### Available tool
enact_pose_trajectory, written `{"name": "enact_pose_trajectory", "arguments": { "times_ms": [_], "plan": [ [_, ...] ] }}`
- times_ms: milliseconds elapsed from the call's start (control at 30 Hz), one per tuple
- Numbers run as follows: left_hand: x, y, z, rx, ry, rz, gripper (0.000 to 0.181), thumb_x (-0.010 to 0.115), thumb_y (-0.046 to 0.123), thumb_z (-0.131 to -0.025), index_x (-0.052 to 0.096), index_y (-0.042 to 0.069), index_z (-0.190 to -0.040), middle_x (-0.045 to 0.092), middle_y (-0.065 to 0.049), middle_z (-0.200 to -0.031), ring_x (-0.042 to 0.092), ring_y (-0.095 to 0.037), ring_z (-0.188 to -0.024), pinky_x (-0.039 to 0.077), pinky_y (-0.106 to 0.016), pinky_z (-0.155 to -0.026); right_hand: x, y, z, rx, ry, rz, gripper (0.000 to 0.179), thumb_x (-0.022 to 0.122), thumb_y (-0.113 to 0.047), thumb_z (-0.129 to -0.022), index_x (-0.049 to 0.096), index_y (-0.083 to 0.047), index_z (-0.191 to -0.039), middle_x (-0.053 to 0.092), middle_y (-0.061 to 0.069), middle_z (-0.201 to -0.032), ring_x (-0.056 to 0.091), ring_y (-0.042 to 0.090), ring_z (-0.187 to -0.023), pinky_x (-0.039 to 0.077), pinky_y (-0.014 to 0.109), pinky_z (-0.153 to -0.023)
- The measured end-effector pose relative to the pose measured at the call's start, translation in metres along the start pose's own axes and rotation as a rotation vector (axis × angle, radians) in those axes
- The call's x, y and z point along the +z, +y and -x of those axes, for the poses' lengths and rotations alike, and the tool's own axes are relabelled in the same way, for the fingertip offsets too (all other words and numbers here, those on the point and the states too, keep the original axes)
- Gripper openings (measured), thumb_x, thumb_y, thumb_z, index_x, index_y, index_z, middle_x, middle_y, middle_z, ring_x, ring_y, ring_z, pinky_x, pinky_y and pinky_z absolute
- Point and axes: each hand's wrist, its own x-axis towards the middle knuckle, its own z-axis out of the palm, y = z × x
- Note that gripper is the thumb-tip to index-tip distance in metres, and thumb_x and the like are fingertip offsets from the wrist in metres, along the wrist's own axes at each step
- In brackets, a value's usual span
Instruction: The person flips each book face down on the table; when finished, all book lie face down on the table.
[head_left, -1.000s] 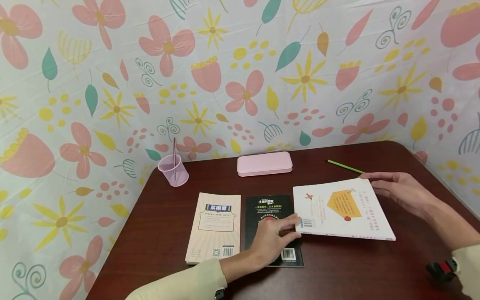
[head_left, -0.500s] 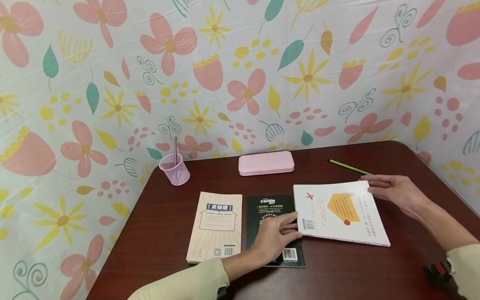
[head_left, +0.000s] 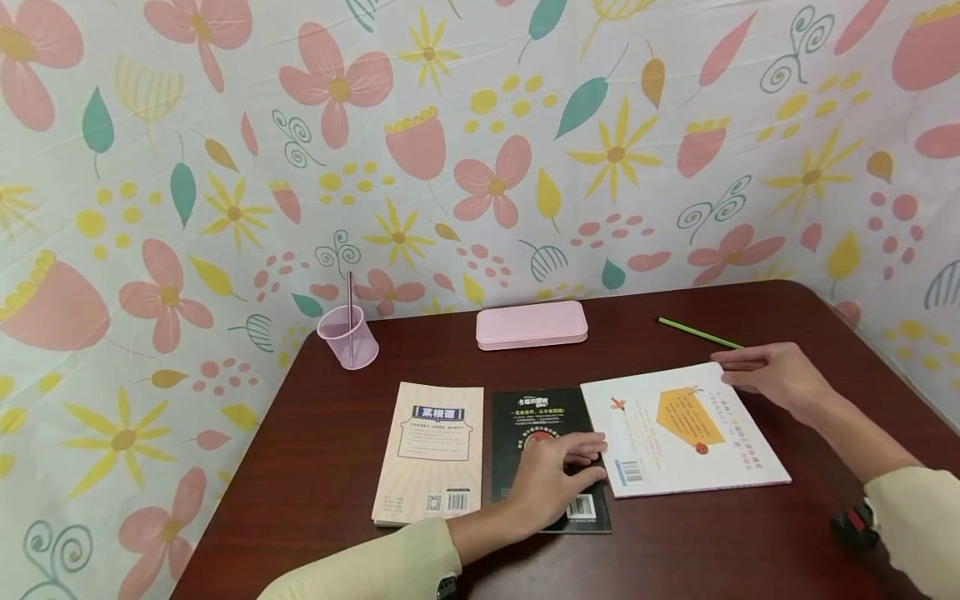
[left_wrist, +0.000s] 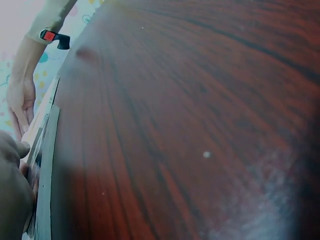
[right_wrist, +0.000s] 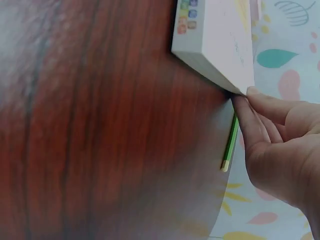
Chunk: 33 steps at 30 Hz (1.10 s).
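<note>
A white book with an orange patch lies at the right, beside a black book. My right hand is at the white book's far right corner; in the right wrist view, thumb and fingers pinch that corner. My left hand lies over the black book, its fingertips touching the white book's left edge. Left of them lies a cream book with a blue title box. In the left wrist view, only part of the left hand shows, beside the book edges.
A pink pencil case lies at the back of the dark wooden table. A pink mesh cup with a pencil in it stands at the back left. A green pencil lies just beyond the white book. A flowered cloth hangs behind.
The white book has come down flatter, its near edge turning and shifting slightly toward me. The right hand moved slightly left with its corner. The left hand has stayed almost in place.
</note>
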Motion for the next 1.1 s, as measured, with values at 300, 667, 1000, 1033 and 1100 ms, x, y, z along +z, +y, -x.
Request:
{"name": "enact_pose_trajectory", "arguments": {
  "times_ms": [300, 667, 1000, 1033, 1100],
  "plan": [
    [0.001, -0.001, 0.000, 0.005, -0.045, -0.086, 0.043, 0.087, 0.010, -0.090, 0.073, 0.009, -0.130, 0.079, 0.002, -0.116, 0.072, 0.002, -0.099, 0.051, -0.008, -0.088, 0.006, -0.011, 0.003, -0.040, 0.109, 0.179, 0.042, 0.078, -0.014, -0.097, 0.070, 0.011, -0.130, 0.075, 0.029, -0.115, 0.072, 0.045, -0.105, 0.061, 0.034, -0.072],
    [-0.006, 0.000, -0.008, -0.016, -0.124, 0.029, 0.044, 0.084, 0.006, -0.093, 0.067, 0.003, -0.134, 0.076, -0.006, -0.123, 0.071, -0.005, -0.104, 0.053, -0.011, -0.089, 0.010, -0.020, 0.016, -0.062, 0.144, 0.259, 0.047, 0.077, -0.014, -0.097, 0.065, 0.015, -0.132, 0.072, 0.033, -0.118, 0.065, 0.055, -0.113, 0.056, 0.061, -0.085],
    [-0.029, -0.009, -0.046, -0.203, -0.255, -0.160, 0.074, 0.078, 0.024, -0.099, 0.042, 0.013, -0.163, 0.052, -0.005, -0.159, 0.051, -0.019, -0.144, 0.047, -0.036, -0.114, 0.005, -0.026, 0.050, -0.017, -0.087, 0.234, 0.087, 0.077, -0.032, -0.099, 0.034, 0.023, -0.151, 0.045, 0.044, -0.147, 0.048, 0.061, -0.134, 0.059, 0.053, -0.091],
    [-0.030, -0.010, -0.050, -0.218, -0.278, -0.188, 0.077, 0.077, 0.025, -0.100, 0.037, 0.014, -0.165, 0.047, -0.005, -0.163, 0.046, -0.020, -0.149, 0.045, -0.039, -0.116, 0.006, -0.027, 0.054, -0.015, -0.105, 0.236, 0.091, 0.079, -0.032, -0.098, 0.032, 0.024, -0.152, 0.042, 0.045, -0.149, 0.047, 0.061, -0.135, 0.060, 0.049, -0.090],
    [-0.031, -0.015, -0.058, -0.228, -0.318, -0.220, 0.082, 0.076, 0.023, -0.100, 0.031, 0.014, -0.168, 0.039, -0.005, -0.168, 0.038, -0.022, -0.154, 0.039, -0.045, -0.121, 0.007, -0.029, 0.060, -0.019, -0.137, 0.238, 0.096, 0.082, -0.032, -0.095, 0.030, 0.025, -0.152, 0.038, 0.046, -0.150, 0.045, 0.063, -0.136, 0.060, 0.048, -0.090]
  ]
}}
